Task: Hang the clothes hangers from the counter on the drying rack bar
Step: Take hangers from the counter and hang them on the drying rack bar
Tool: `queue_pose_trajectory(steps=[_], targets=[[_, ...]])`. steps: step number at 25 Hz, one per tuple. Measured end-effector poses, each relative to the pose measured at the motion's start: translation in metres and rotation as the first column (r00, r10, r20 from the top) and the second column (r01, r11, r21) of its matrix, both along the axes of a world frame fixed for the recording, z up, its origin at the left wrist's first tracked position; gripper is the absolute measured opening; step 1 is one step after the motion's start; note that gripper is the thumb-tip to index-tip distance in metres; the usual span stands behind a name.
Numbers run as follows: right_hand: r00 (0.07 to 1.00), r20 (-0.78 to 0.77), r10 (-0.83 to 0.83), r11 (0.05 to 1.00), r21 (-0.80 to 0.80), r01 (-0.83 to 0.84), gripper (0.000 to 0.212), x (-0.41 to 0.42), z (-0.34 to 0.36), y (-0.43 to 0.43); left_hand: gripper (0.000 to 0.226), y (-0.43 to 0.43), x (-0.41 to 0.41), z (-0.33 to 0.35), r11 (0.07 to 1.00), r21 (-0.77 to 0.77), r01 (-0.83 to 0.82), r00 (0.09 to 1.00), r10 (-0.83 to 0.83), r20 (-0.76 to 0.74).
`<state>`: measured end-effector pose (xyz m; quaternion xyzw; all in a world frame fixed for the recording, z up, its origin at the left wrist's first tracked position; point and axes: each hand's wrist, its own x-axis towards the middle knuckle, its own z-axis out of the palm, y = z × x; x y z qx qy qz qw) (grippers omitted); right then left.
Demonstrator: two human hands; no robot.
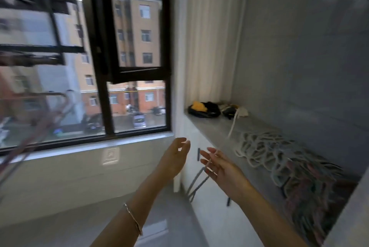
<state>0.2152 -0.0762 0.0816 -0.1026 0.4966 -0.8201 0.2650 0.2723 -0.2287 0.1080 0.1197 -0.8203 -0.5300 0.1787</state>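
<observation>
Now | left hand (175, 156) loose, empty | right hand (221, 166) spread, carrying grey hanger (196, 183)

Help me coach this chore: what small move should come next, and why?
Probably swing the right hand left toward the blurred hangers already hanging by the window. A thin grey hanger seems to dangle from its fingers, clear of the counter, while the left hand is open and holds nothing.

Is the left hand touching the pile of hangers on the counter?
Apart. In the head view the right hand lies between the left hand and the pile of hangers.
</observation>
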Motion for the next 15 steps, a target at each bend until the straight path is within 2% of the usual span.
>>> queue_pose_trajectory(steps=[3, 6, 8, 12, 15], targets=[[0.99, -0.001, 0.141, 0.989, 0.054, -0.141, 0.005, 0.051, 0.009, -0.041, 0.035, -0.036, 0.072, 0.017, 0.998, -0.064, 0.002, 0.992, 0.006, 0.124], [0.972, -0.095, 0.214, 0.974, 0.1, -0.204, 0.007, 0.111, 0.021, -0.074, 0.036, -0.057, 0.148, 0.033, 0.997, -0.068, 0.028, 0.97, -0.011, 0.242], [0.953, -0.208, 0.219, 0.972, 0.13, -0.195, 0.003, 0.151, 0.038, -0.087, 0.034, -0.063, 0.196, 0.048, 0.998, -0.044, 0.044, 0.968, -0.031, 0.249], [0.874, -0.441, 0.205, 0.973, 0.184, -0.136, 0.015, 0.242, 0.076, -0.109, 0.03, -0.079, 0.293, 0.071, 0.997, -0.074, 0.016, 0.98, -0.001, 0.198], [0.802, -0.553, 0.225, 0.972, 0.185, -0.145, 0.016, 0.313, 0.1, -0.129, 0.031, -0.095, 0.369, 0.086, 0.999, 0.03, 0.034, 0.988, -0.038, 0.15]])
